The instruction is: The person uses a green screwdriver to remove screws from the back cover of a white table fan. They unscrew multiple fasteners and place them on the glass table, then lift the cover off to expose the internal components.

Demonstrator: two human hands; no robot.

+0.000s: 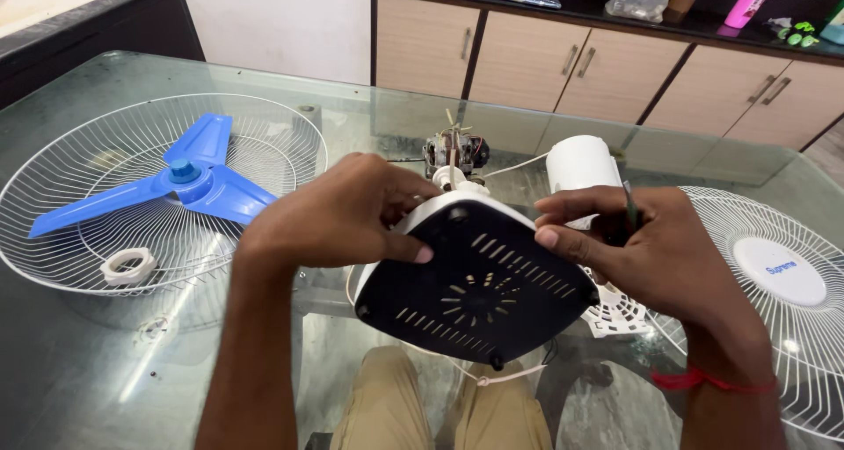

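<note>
Both forearms reach forward from the bottom edge of the view, bare to the elbow, converging toward the middle. The left hand is turned palm-down, knuckles up, its fingers curled forward and the thumb stretched out flat to the right in a grip. The right hand faces it, thumb pressed inward, fingers bent and seemingly pinched closed, though their tips are partly hidden. A red thread circles the right wrist.

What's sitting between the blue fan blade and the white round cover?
In the head view, the small fan motor with its wires lies between the blue blade and the white cover, on the glass table.
</note>
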